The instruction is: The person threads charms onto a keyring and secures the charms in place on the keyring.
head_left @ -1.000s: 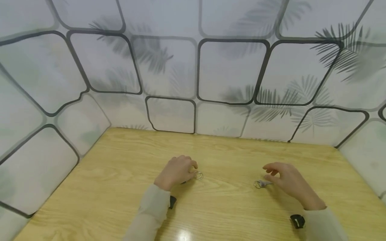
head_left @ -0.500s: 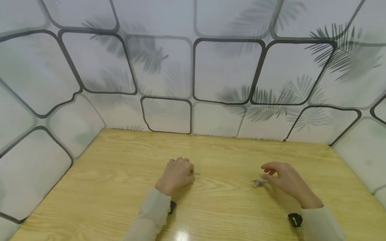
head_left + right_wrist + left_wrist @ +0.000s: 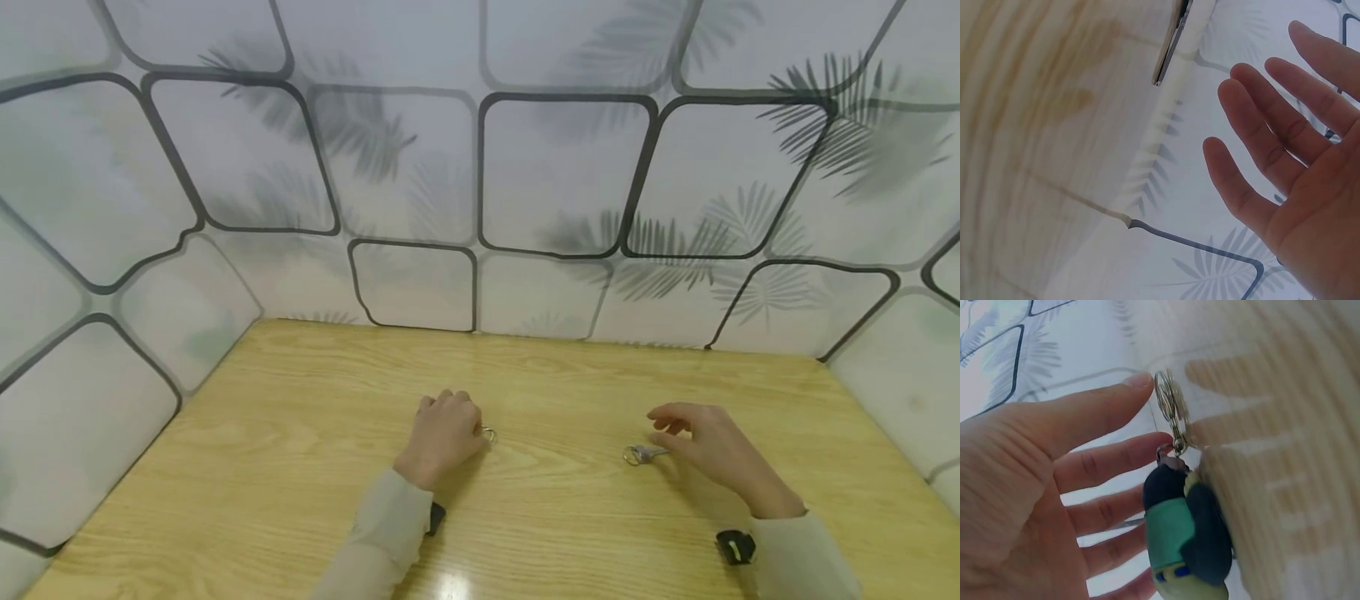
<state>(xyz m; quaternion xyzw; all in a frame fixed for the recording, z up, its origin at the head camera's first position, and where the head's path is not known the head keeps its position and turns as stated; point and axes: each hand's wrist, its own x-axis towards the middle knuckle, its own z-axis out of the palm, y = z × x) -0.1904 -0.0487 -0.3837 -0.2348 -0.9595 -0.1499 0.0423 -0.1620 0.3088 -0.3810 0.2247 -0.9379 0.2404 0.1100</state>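
Note:
In the left wrist view a keychain (image 3: 1169,528) lies along the table, with a rubbery green, dark and yellow figure on a metal split ring (image 3: 1165,394). My left hand (image 3: 444,433) is beside it, thumb tip right at the ring and index fingertip by the clasp, the other fingers extended behind the figure. From the head view only the ring's edge shows past the fingers; the figure is hidden under the hand. My right hand (image 3: 708,442) hovers over a key (image 3: 651,452) with its own ring (image 3: 632,456), fingers apart. The right wrist view shows that key edge-on, away from the fingertips.
Both hands are above a light wood-grain table (image 3: 315,483). A patterned wall (image 3: 555,175) with leaf prints and dark outlines rises along its back and sides. Dark wrist devices show below the left sleeve (image 3: 390,525) and the right sleeve (image 3: 798,554).
My left thumb and fingers have come closer around the keychain's ring, covering more of it. My right hand stays over the key. The head view has shifted slightly right.

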